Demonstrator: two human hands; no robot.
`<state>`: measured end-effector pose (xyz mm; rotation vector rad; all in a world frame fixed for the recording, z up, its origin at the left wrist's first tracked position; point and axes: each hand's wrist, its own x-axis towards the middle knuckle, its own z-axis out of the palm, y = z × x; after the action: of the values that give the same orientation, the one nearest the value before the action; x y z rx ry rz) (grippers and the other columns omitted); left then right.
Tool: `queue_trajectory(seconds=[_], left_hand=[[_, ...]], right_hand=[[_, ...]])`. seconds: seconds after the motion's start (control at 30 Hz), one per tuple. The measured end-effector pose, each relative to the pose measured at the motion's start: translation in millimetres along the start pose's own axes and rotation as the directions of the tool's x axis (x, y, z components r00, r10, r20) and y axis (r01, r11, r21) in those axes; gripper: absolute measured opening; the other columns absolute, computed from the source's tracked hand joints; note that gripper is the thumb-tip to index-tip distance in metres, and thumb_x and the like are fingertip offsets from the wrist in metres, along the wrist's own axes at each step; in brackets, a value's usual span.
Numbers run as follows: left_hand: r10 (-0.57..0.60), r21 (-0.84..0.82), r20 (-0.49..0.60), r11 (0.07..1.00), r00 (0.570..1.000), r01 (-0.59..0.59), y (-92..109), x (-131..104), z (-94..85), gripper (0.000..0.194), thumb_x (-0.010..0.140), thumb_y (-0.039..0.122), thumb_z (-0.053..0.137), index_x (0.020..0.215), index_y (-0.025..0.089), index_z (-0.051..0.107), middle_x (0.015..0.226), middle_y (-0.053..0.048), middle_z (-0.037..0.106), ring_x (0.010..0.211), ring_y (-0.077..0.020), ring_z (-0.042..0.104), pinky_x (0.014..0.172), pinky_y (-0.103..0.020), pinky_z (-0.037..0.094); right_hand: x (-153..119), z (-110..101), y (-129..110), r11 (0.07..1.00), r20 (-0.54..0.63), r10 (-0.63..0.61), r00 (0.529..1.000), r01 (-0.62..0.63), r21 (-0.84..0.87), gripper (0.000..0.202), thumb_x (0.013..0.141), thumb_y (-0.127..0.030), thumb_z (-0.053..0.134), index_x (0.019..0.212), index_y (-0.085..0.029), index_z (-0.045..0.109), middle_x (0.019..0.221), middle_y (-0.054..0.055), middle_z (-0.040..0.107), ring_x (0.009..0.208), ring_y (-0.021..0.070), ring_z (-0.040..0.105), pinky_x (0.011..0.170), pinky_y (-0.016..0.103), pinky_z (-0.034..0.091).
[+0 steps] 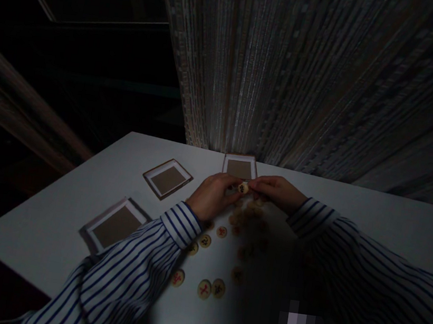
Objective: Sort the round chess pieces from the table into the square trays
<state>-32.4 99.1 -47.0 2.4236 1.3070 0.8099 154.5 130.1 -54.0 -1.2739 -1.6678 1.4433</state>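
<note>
My left hand (212,196) and my right hand (279,191) meet near the far middle of a white table. Between their fingertips is a round, pale game piece (243,187) with a dark character facing up; both hands appear to touch it. Just below the hands lies a loose pile of similar pieces (247,216), partly in shadow. Nearer to me, several round pieces lie scattered, among them one with a red mark (204,288) beside one with a dark mark (218,288). Directly beyond my hands is an open shallow box (239,168).
Two more shallow, framed boxes stand on the left of the white table (53,220): one at the back (167,178), one nearer (116,225), partly behind my left sleeve. A striped curtain (260,72) hangs along the far edge. The room is dark.
</note>
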Motion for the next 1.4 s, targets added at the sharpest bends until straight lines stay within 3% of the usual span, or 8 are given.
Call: queue_trajectory(seconds=[0.2,0.37,0.6,0.8,0.97,1.07,1.23,1.4], left_hand=[[-0.102,0.335,0.195,0.942,0.976,0.032,-16.3,6.0,5.1,0.024,0.079,0.033,0.05,0.089,0.017,0.066,0.087,-0.008,0.066,0.082,-0.0203,0.061,0.071,-0.028,0.045],[-0.202,0.556,0.304,0.831,0.931,-0.001,-20.9,13.8,13.7,0.029,0.078,0.033,0.046,0.086,0.015,0.067,0.089,-0.012,0.067,0.084,-0.0234,0.061,0.071,-0.03,0.045],[-0.211,0.581,0.367,0.812,0.906,-0.046,-26.0,22.4,25.3,0.031,0.075,0.034,0.047,0.087,0.012,0.067,0.087,-0.015,0.067,0.083,-0.0257,0.062,0.068,-0.032,0.046],[-0.231,0.567,0.394,0.823,0.89,-0.038,-29.9,23.3,24.8,0.031,0.074,0.035,0.049,0.087,0.014,0.067,0.088,-0.013,0.067,0.083,-0.024,0.062,0.069,-0.031,0.046],[-0.213,0.54,0.388,0.841,0.897,-0.034,-27.7,19.4,16.5,0.03,0.077,0.039,0.047,0.087,0.017,0.066,0.087,-0.01,0.066,0.082,-0.022,0.061,0.069,-0.028,0.045],[-0.158,0.475,0.328,0.88,0.931,-0.018,-24.2,16.3,13.3,0.029,0.078,0.038,0.049,0.09,0.018,0.066,0.088,-0.009,0.066,0.084,-0.0222,0.06,0.071,-0.029,0.045],[-0.04,0.26,0.218,0.965,0.975,-0.019,-12.0,16.3,17.9,0.028,0.077,0.03,0.056,0.101,0.018,0.063,0.098,-0.008,0.065,0.09,-0.0207,0.059,0.08,-0.029,0.044],[0.028,0.122,0.063,0.992,0.998,-0.036,2.7,20.6,28.5,0.032,0.077,0.027,0.059,0.107,0.016,0.059,0.093,-0.006,0.064,0.087,-0.0182,0.058,0.08,-0.029,0.045]], right_hand=[[8.6,-28.6,11.0,0.904,-0.127,-0.048,0.991,-0.011,-0.427,0.016,0.072,-0.024,0.054,0.074,-0.015,0.067,0.078,0.004,0.069,0.07,0.0137,0.059,0.066,0.024,0.045],[11.8,-45.5,27.5,0.496,-0.076,-0.062,0.995,-0.035,-0.868,0.027,0.074,-0.025,0.053,0.096,-0.019,0.068,0.092,0.006,0.069,0.085,0.0204,0.062,0.077,0.03,0.045],[18.3,-53.9,41.5,0.34,0.284,-0.079,0.955,0.294,-0.893,0.04,0.076,-0.019,0.05,0.115,-0.018,0.059,0.12,0.008,0.058,0.106,0.0203,0.055,0.09,0.031,0.041],[27.2,-52.8,45.8,0.306,0.347,-0.034,0.937,0.34,-0.889,0.04,0.076,-0.022,0.051,0.114,-0.021,0.059,0.117,0.007,0.06,0.099,0.0206,0.058,0.086,0.033,0.043],[24.8,-46.7,39.2,0.345,0.257,-0.018,0.966,0.247,-0.905,0.035,0.076,-0.025,0.052,0.109,-0.019,0.063,0.11,0.009,0.063,0.097,0.023,0.059,0.085,0.034,0.043],[20.8,-44.5,35.1,0.501,0.181,-0.034,0.983,0.174,-0.848,0.031,0.077,-0.029,0.052,0.102,-0.018,0.066,0.101,0.008,0.067,0.09,0.0215,0.061,0.08,0.031,0.044],[12.5,-46.2,33.1,0.858,0.074,-0.038,0.997,0.071,-0.509,0.034,0.076,-0.04,0.052,0.092,-0.015,0.068,0.074,0.004,0.069,0.07,0.0154,0.061,0.065,0.026,0.046],[1.4,-44.2,27.7,0.986,0.038,0.033,0.999,-0.027,-0.164,0.036,0.07,-0.044,0.057,0.086,-0.013,0.067,0.063,0.002,0.064,0.058,0.0109,0.056,0.052,0.022,0.041]])
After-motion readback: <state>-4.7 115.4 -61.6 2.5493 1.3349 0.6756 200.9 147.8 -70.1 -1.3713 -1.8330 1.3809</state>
